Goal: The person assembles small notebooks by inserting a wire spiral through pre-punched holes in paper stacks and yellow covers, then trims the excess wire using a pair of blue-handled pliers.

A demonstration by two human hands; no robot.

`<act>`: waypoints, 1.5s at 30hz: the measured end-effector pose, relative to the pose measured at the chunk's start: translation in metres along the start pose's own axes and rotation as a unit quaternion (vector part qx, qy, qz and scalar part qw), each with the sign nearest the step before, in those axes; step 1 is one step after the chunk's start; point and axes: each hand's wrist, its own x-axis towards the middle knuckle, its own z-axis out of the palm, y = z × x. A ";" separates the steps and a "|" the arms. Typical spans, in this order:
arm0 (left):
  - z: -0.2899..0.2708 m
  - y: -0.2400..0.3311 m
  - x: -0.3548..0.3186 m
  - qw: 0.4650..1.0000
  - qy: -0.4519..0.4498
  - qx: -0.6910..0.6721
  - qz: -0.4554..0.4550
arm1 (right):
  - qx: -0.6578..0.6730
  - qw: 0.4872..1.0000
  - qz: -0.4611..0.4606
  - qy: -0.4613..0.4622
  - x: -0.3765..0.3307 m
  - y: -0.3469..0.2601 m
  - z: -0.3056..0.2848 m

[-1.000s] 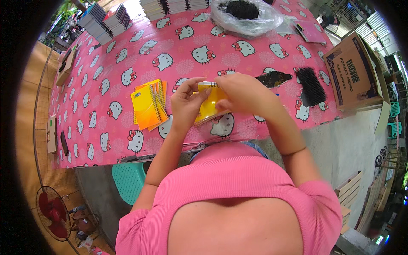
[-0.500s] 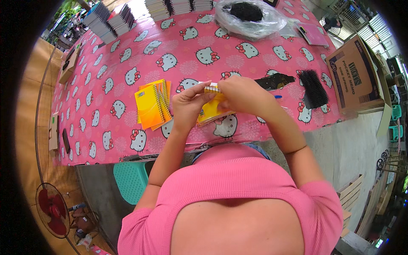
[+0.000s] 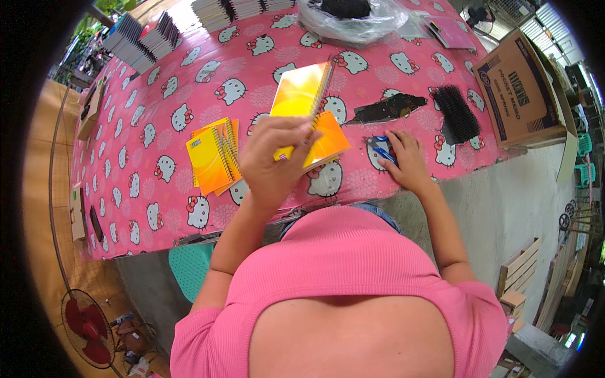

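Note:
My left hand [image 3: 274,160] holds an open yellow-orange spiral notebook [image 3: 305,104] raised above the pink cat-patterned tablecloth [image 3: 157,94]. My right hand [image 3: 406,160] rests on the table to the right, fingers on a small blue tool [image 3: 381,149]. A short stack of finished yellow-orange spiral notebooks [image 3: 213,156] lies left of my left hand. Black spiral binding combs [image 3: 457,113] and a flat black strip [image 3: 384,108] lie beyond my right hand.
An open cardboard box [image 3: 520,91] sits at the table's right end. A clear plastic bag of black items [image 3: 350,16] and rows of stacked notebooks [image 3: 142,38] line the far edge. A teal stool [image 3: 189,268] stands below, and a red fan [image 3: 88,327] is at the lower left.
Both hands were working the notebook together. Now my right hand has let go and dropped to the blue tool, while my left hand has lifted the notebook, opened.

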 end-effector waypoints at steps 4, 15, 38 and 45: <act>0.020 -0.001 -0.036 0.978 -0.081 0.001 -0.192 | 0.098 0.978 0.172 -0.060 -0.001 -0.028 -0.019; 0.024 -0.009 -0.043 0.986 -0.064 0.007 -0.152 | 0.213 0.976 0.038 0.022 0.022 -0.108 -0.051; 0.033 -0.033 -0.017 0.942 -0.301 0.147 -0.035 | 0.100 0.993 0.054 -0.006 0.069 -0.018 -0.012; 0.033 -0.034 -0.022 0.942 -0.293 0.160 -0.036 | -0.021 1.000 -0.011 -0.008 0.078 -0.012 -0.014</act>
